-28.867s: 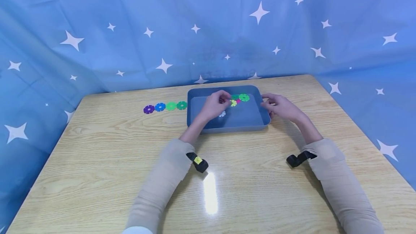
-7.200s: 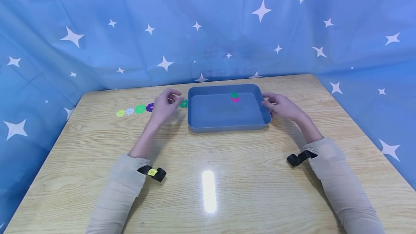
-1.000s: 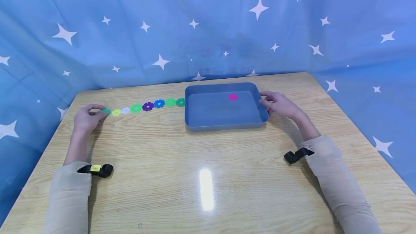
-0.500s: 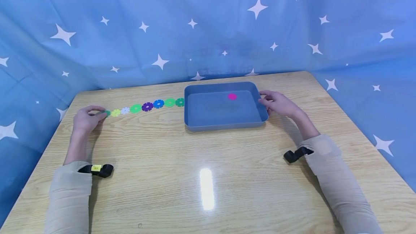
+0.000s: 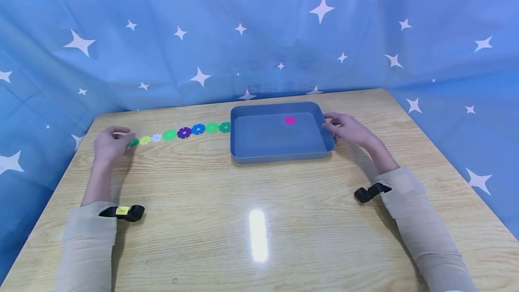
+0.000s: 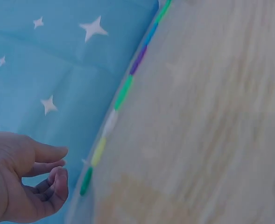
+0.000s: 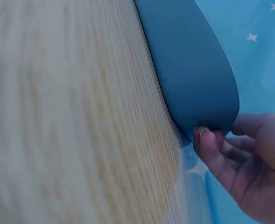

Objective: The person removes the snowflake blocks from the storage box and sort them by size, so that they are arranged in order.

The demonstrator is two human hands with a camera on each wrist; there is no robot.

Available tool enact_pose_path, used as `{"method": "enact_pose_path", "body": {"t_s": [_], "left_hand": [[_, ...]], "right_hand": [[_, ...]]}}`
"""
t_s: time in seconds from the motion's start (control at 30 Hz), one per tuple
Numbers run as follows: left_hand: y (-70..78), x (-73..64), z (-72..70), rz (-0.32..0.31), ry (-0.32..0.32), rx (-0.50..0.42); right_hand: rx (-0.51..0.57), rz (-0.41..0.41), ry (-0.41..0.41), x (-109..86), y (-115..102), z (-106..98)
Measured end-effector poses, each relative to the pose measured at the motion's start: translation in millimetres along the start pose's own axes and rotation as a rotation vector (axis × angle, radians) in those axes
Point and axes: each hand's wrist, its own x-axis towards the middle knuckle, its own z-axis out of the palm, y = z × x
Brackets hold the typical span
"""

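In the head view, my left hand (image 5: 111,144) is raised at the left end of a row of notched plastic discs. Its loosely curled fingers hold nothing; the left wrist view shows them apart from the dark green disc (image 6: 86,181) at that end. From there the row runs right through a yellow disc (image 5: 144,140), a white one (image 5: 156,137), a light green one (image 5: 169,134), a purple one (image 5: 184,132), a blue one (image 5: 198,129) and two more greens. My right hand (image 5: 349,130) grips the right side of the blue-grey tray (image 5: 279,154); a pink disc (image 5: 289,120) lies inside.
The row ends against the tray's left wall on a wood-grain table (image 5: 194,220). Behind the table hangs a blue curtain (image 5: 162,35) with white stars. A black wrist camera (image 5: 129,212) is strapped over each sleeve.
The row has grown leftward while the tray's discs went down to the pink one. Within the last second my left hand let go of the dark green disc and rose slightly. The right hand stayed.
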Motion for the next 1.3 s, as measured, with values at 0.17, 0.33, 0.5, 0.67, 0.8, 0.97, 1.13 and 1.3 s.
{"method": "enact_pose_path", "body": {"t_s": [0.17,0.33,0.5,0.67,0.8,0.97,1.13,1.3], "left_hand": [[20.8,-3.4,6.2,0.115,-0.025,0.000],[59.3,-21.4,19.1,0.179,-0.075,-0.020],[86.3,-30.5,38.1,0.236,-0.132,-0.036],[108.3,-35.6,60.3,0.293,-0.195,-0.058],[124.9,-40.7,79.7,0.326,-0.232,-0.094],[143.9,-46.1,104.4,0.380,-0.270,-0.137],[164.7,-52.1,128.5,0.433,-0.306,-0.169],[182.8,-57.8,152.9,0.497,-0.344,-0.166]], "right_hand": [[-0.001,0.001,0.002,-0.4,-0.3,-0.2],[-0.006,-0.001,0.003,0.0,-0.5,0.0],[-0.002,-0.004,0.004,0.6,1.1,0.1],[0.009,-0.009,0.004,1.6,3.6,-0.1],[0.010,-0.009,0.001,1.8,4.4,0.2],[0.007,-0.004,-0.001,1.9,2.3,0.8],[0.001,0.000,0.004,0.5,0.4,0.3],[0.005,0.004,0.002,0.2,-0.6,0.3]]}}
